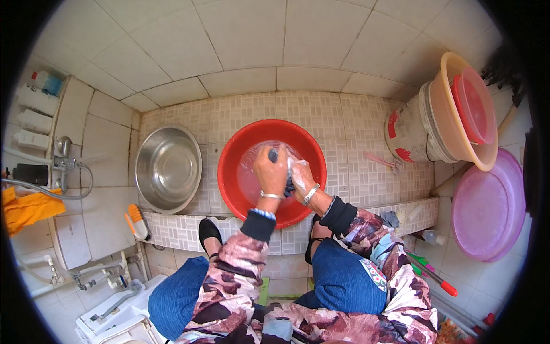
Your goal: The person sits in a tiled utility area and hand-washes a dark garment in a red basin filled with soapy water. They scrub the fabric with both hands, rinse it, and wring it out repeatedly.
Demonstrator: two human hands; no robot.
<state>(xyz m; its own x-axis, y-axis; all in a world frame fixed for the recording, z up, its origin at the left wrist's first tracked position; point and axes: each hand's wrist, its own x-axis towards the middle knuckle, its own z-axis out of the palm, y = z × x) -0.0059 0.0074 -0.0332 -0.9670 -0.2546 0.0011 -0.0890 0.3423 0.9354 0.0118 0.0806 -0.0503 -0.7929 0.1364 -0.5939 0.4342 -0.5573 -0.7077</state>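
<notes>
A red plastic basin (229,172) with soapy water stands on the tiled floor between my feet. Over it my left hand (270,167) is closed around part of a dark wet cloth (289,182), a bit of which pokes up by the thumb. Close beside it on the right, my right hand (302,175) grips the same cloth, with white suds on the fingers. Both wrists wear silver-coloured bracelets. The cloth's full shape is hidden by the hands.
A steel basin (169,168) stands to the left, near a brush (137,221). At right are a pink razor-like object (380,160), a bucket (408,124) with stacked basins, a purple basin (488,206) and a grey rag (390,219) on the tiled ledge.
</notes>
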